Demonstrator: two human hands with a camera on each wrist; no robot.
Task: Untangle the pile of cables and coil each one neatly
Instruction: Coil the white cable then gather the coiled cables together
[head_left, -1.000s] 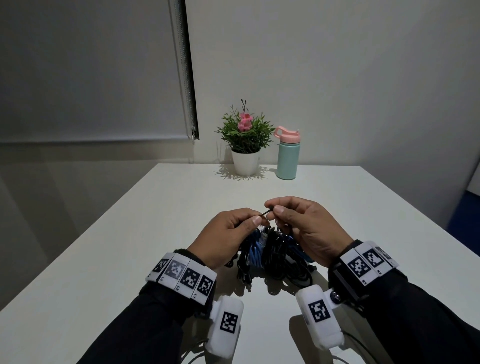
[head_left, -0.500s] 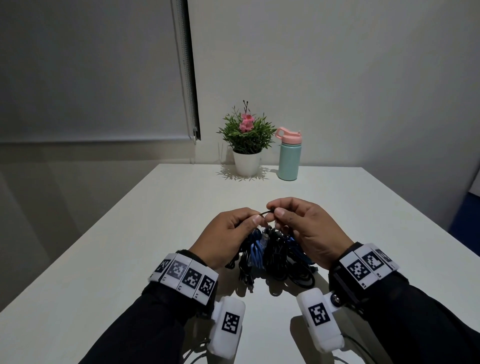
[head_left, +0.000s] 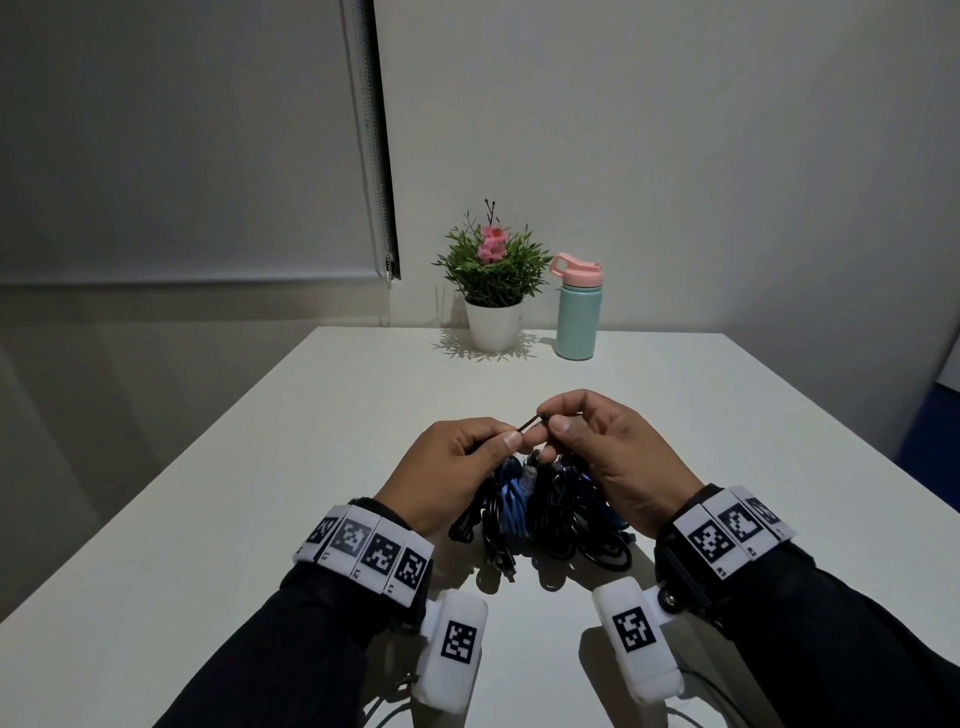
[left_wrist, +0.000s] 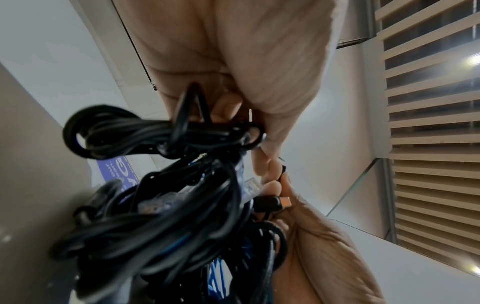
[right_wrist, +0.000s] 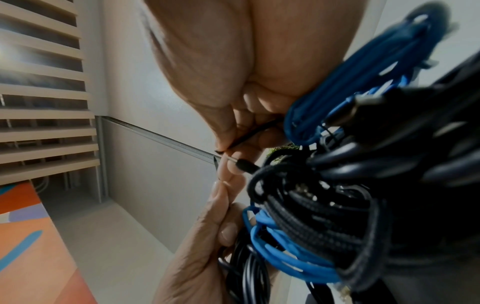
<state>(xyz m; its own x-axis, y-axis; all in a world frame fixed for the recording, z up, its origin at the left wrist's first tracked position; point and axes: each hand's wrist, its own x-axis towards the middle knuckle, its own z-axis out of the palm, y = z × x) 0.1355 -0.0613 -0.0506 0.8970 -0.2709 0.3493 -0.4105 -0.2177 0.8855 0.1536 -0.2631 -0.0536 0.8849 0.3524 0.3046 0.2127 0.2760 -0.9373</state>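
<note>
From my remote seat the white desk (head_left: 218, 519) fills most of the head view, smooth and matte, its near corners cut off by the frame. On it, between my two wrists, sits the pile of cables (head_left: 540, 514): mostly glossy black rubber loops with a few bright blue ones, and the hands hide its upper part, so I cannot count the cables or follow any single one. At the far edge stand a mint bottle (head_left: 578, 317) with a pink cap and a small potted plant (head_left: 493, 275) in a white pot. The left hand (head_left: 457, 473) has its fingers curled, thumb and forefinger pinching a thin black cable end (head_left: 531, 423) that sticks up above the pile. The right hand (head_left: 613, 457) meets it from the other side, its thumb and forefinger tips closed on the same thin end, the other fingers tucked. The right wrist view shows what the head view cannot: a braided, woven-textured black cable (right_wrist: 311, 232) among the smooth ones, a flat metal plug (right_wrist: 369, 101) and a small barrel plug (right_wrist: 242, 165) by the fingertips. The left wrist view is blurred up close; I make out a clear plastic connector (left_wrist: 166, 202) and a black plug with a coppery tip (left_wrist: 272, 202).
</note>
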